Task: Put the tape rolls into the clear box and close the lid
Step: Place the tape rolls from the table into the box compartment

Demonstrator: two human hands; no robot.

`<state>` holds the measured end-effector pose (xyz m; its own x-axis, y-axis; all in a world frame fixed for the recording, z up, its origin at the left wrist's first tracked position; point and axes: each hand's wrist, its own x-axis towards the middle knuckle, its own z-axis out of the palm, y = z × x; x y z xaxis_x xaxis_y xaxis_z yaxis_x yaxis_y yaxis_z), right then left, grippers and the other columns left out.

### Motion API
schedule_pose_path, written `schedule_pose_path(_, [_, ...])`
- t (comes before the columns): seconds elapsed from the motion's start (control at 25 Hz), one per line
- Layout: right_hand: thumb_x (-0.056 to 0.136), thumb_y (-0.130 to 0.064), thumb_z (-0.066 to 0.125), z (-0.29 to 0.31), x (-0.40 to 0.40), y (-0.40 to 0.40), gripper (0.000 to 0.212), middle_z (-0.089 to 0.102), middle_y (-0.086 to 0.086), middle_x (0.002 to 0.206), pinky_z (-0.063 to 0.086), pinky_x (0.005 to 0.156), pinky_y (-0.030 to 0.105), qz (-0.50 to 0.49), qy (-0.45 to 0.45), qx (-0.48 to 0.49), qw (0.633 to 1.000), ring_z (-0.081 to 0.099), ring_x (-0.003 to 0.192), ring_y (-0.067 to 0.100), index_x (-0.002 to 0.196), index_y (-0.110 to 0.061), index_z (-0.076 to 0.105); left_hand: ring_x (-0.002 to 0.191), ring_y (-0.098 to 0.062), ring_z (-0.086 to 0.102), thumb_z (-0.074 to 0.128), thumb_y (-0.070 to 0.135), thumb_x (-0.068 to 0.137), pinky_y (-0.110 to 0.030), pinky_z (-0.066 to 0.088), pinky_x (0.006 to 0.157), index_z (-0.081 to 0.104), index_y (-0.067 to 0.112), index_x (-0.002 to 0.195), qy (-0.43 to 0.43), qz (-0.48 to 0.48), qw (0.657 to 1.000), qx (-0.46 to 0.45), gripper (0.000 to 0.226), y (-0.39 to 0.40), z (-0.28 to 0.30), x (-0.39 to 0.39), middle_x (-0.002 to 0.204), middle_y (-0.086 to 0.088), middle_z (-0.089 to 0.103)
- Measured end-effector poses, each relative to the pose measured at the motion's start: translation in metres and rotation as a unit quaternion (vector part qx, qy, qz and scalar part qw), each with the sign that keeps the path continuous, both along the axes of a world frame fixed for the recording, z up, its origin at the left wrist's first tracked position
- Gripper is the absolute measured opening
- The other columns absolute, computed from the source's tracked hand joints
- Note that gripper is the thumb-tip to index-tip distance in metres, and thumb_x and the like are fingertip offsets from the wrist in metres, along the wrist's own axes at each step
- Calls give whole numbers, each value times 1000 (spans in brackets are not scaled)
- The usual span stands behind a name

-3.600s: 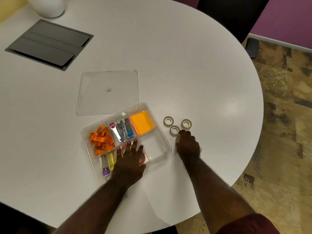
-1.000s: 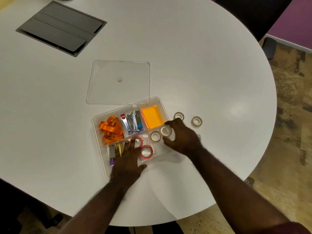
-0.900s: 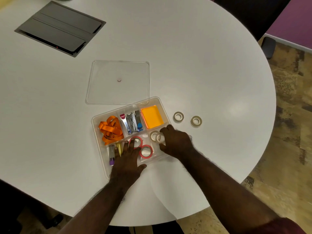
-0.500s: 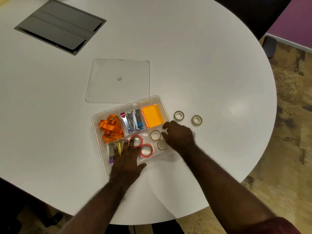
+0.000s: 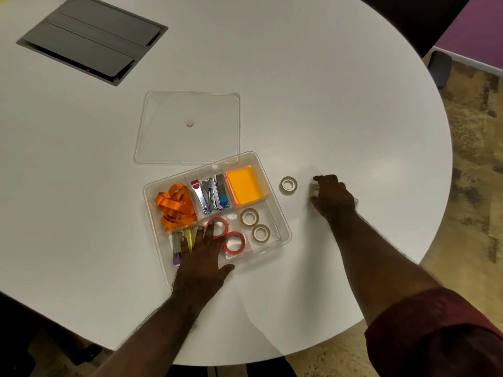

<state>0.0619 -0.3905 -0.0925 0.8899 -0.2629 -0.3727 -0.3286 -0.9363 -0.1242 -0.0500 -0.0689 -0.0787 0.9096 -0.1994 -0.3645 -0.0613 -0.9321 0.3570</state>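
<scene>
The clear box (image 5: 285,227) lies open on the white table, near its front. Two beige tape rolls (image 5: 249,217) lie in its front right compartment, and two red rolls (image 5: 234,242) in the one beside it. One beige roll (image 5: 288,185) lies loose on the table just right of the box. Further right, my right hand (image 5: 333,198) curls over another beige roll (image 5: 315,190), finger and thumb on either side of it, the roll mostly hidden. My left hand (image 5: 201,257) rests flat on the box's front left part. The clear lid (image 5: 190,142) lies flat behind the box.
The box also holds an orange ribbon (image 5: 175,206), metal staplers (image 5: 211,195) and an orange note pad (image 5: 245,187). A grey hatch (image 5: 89,42) sits in the table at the far left. The table's rounded edge runs close on the right and front.
My right hand left a second beige roll in the front right compartment, then moved right out of the box to the far loose roll. My left hand stayed on the box.
</scene>
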Motion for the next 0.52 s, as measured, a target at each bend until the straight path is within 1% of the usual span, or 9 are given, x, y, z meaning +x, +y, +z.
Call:
schedule_pose_path(0.12, [91,-18,54,-8,0,4,39,47,11,128,52,85,47,-6,5,-5,1000,50,113,35,129,-22,48,149,-22,-2,59,52,85,-44,-6,116,17,26,151,-12,-1,1000,-9,83,1,-1,-1,162,2,4])
schedule_pose_path(0.24, [93,-16,50,-10,-5,6,33,50,14,120,54,79,48,-10,-28,-20,999,52,107,37,125,-17,50,149,-22,-3,59,52,85,-45,-6,117,16,26,151,-17,-3,1000,-11,83,1,0,-2,162,2,5])
schedule_pose_path(0.32, [92,-19,50,-6,-5,8,35,50,13,121,53,80,47,-11,-53,0,999,52,108,36,127,-18,50,149,-22,-4,58,53,86,-42,-10,115,14,26,152,-15,-9,1000,-4,84,1,0,-2,162,3,3])
schedule_pose_path(0.4, [86,-21,56,6,-5,15,43,50,10,125,53,80,44,4,-82,33,996,52,110,34,129,-21,49,149,-22,-4,58,54,85,-41,-10,115,13,26,152,-14,-11,1000,-6,84,2,1,-2,160,4,1])
schedule_pose_path(0.52, [79,-28,63,31,-16,41,50,54,5,123,52,74,37,87,-183,97,974,56,105,29,127,-24,51,149,-23,-7,56,55,86,-44,-13,116,11,26,152,-20,-25,999,7,85,3,3,-1,159,4,-2])
